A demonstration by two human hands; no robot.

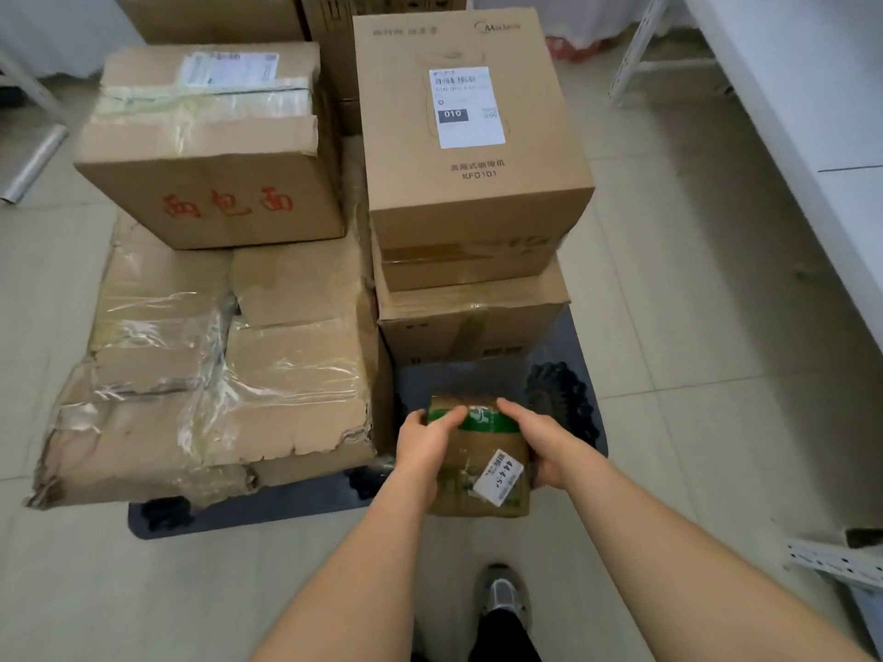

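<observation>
Gripping small parcel (pixel 482 451) from both sides, left hand (pixel 425 441) and right hand (pixel 542 446) curled round it, lower middle of frame over the dark mat (pixel 286 506). I'd judge it in hand but not yet placed with the stack. Count: one parcel, six bigger cartons (pixel 478 193) as far as I see, one mat.

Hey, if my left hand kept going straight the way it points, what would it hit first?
The left hand grips the small parcel, so that comes first; beyond it, probably the bottom carton ahead, though depth is unclear.
</observation>
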